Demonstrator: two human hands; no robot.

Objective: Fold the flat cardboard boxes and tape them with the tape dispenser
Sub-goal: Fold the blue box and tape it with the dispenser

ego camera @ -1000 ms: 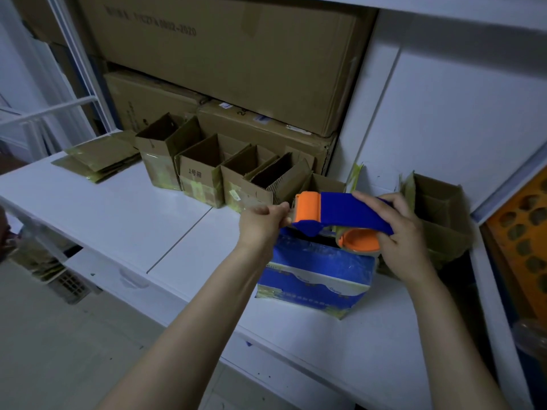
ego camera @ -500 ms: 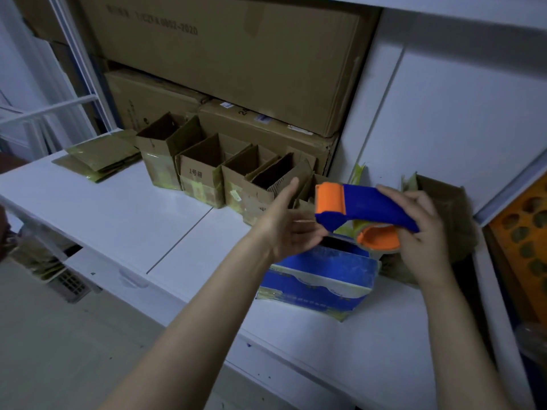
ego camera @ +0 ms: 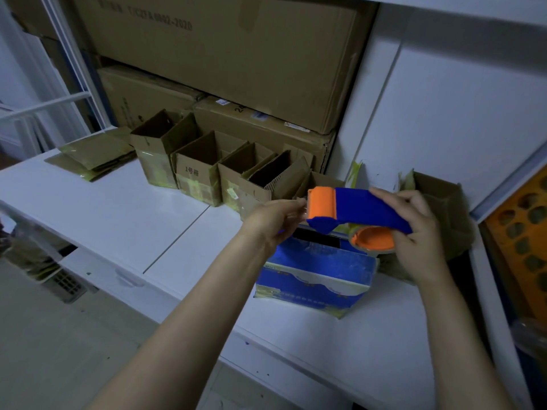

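The right hand holds the tape dispenser in the air above the white surface, and its fingers are curled around the blue handle. The orange front end of the dispenser points to the left, and the orange roll hangs under the handle, next to the palm. The left hand reaches to this front end; its fingers are bent and touch the orange part, but I cannot tell if they pinch the tape or only rest there. Just below the dispenser a blue box stands on the surface with its top open and with yellowish tape along the lower edge. Behind the left hand a row of open cardboard boxes stands close to the back, one beside the other. At the far left of the surface lie some flat cardboard pieces in a low pile. One more open brown box stands behind the right hand, near the white wall. Large closed cartons are stacked behind the row
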